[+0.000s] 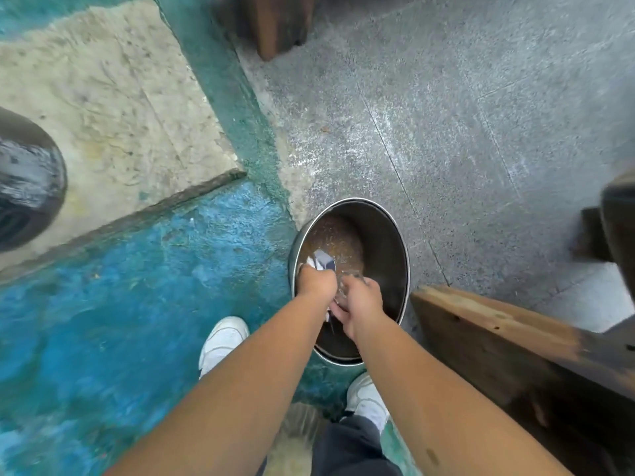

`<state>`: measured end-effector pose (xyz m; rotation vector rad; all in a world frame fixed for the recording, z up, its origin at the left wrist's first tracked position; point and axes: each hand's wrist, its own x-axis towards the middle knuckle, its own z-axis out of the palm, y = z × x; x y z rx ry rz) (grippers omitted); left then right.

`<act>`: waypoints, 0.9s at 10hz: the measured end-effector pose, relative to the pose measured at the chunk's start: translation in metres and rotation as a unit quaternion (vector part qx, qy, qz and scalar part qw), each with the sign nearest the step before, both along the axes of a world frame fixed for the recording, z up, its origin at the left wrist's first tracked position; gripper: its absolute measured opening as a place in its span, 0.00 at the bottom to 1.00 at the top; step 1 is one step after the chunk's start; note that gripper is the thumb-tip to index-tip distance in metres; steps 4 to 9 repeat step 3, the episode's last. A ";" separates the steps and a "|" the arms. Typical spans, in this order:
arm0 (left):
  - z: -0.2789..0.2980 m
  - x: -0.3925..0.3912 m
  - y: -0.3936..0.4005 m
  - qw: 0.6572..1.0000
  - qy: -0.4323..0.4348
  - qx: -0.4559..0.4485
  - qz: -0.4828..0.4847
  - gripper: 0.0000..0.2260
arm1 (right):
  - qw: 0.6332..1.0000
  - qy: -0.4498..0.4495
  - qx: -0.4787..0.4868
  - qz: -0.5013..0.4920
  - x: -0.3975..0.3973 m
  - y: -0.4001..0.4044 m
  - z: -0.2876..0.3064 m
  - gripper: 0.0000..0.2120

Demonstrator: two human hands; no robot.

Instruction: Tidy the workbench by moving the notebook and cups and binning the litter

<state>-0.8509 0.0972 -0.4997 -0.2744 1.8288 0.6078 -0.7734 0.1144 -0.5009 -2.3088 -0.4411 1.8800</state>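
While over bin (395,242) | left grip (316,281) clutches litter (321,261) | right grip (360,300) clutches wrapper (343,290) | writing unreadable

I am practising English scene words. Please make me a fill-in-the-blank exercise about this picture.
1. Both hands are held over the round metal ___.
2. The left hand has its grip on crumpled white and dark ___.
3. The round metal bin stands on the floor beside a brown ___ bench.
4. The person wears ___ shoes.

Missing words: bin; litter; wooden; white
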 end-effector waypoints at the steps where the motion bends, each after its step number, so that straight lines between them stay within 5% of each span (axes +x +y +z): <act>1: -0.002 0.000 0.002 0.999 0.001 0.011 0.030 0.16 | 1.000 0.003 -0.007 0.006 -0.001 0.001 -0.003 0.14; 3: 0.009 -0.002 0.004 0.996 -0.022 0.058 0.068 0.31 | 0.998 -0.030 0.016 0.054 0.001 -0.005 0.003 0.08; 9: 0.009 -0.002 0.004 0.996 -0.022 0.058 0.068 0.31 | 0.998 -0.030 0.016 0.054 0.001 -0.005 0.003 0.08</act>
